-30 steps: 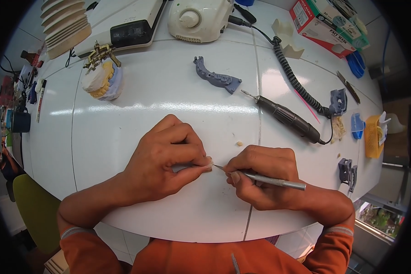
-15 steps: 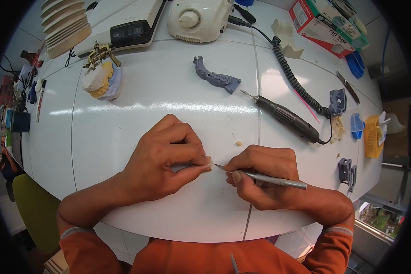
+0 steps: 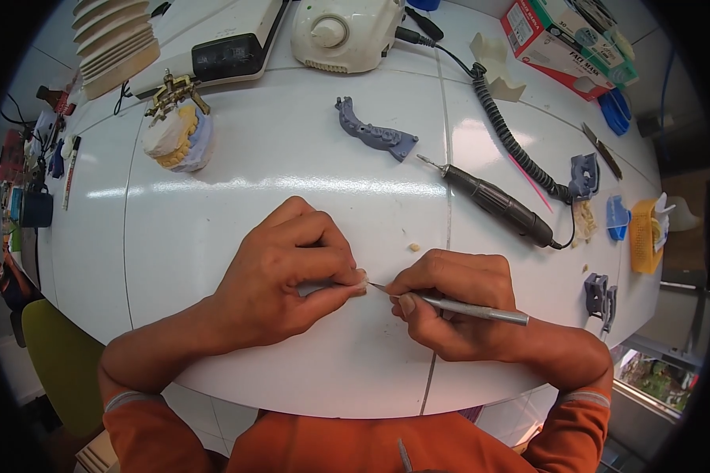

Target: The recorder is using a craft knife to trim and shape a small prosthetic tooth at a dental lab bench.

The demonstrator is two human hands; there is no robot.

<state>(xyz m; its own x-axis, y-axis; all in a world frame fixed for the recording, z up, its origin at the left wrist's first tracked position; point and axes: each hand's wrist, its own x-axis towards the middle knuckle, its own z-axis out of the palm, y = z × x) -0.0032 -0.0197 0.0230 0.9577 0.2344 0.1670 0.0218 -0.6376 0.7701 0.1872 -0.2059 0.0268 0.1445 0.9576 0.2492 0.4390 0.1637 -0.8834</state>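
Beyond hands — black handpiece (image 3: 497, 206), grey jaw model (image 3: 375, 138), unobstructed.

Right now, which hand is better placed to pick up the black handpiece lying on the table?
The right hand. The black handpiece lies just beyond it on that side, but it holds a thin metal tool. The left hand pinches a small piece and sits farther away.
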